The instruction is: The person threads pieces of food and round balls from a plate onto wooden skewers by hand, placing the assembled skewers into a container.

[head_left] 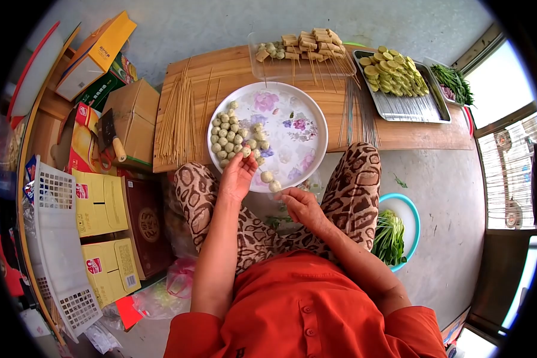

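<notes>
A round white tray (304,170) with a flower pattern lies at the table's front edge, with many speckled pale-green balls (224,134) gathered on its left side. My left hand (237,178), palm up over the tray's near rim, pinches one speckled ball (246,151) at its fingertips. My right hand (304,207) is closed just to the right, above my lap, gripping a thin skewer that is mostly hidden. Two balls (267,176) are threaded on this skewer, which points up and left toward my left hand.
Loose bamboo skewers (182,119) lie left on the wooden table (414,137). Behind are a clear tray (268,73) of skewered food and a metal tray (409,107) of green slices. Boxes (101,206) and a cleaver (108,131) stand left; a basin (416,224) of greens sits right.
</notes>
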Available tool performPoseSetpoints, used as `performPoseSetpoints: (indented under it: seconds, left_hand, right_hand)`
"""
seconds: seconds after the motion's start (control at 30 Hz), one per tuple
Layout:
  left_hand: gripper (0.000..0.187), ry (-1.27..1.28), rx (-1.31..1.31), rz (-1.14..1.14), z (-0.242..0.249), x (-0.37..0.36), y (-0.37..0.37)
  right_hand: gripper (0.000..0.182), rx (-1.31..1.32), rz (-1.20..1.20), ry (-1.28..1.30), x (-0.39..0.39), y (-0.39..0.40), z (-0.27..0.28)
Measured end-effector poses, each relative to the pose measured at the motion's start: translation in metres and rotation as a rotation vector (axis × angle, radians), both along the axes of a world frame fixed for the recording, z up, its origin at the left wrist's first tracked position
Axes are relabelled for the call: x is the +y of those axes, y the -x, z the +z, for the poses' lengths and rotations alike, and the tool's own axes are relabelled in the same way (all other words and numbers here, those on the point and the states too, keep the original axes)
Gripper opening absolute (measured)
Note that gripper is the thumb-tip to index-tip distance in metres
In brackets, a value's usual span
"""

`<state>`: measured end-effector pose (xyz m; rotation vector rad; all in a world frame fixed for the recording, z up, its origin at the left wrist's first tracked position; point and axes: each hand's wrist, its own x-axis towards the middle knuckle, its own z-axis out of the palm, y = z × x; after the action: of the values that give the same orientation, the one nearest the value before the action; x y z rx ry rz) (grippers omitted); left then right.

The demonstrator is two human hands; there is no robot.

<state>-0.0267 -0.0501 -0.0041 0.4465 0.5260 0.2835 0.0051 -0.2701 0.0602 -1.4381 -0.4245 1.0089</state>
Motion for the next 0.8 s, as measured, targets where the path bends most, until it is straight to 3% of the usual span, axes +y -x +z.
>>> performPoseSetpoints:
  seconds: [0.8]
  left_hand:
    - [0.025, 0.041, 0.024, -0.018, 0.001, -0.0072, -0.0008]
  right_hand:
    - [0.022, 0.004, -0.003, 0.019, 0.0015, 0.0014, -0.0035]
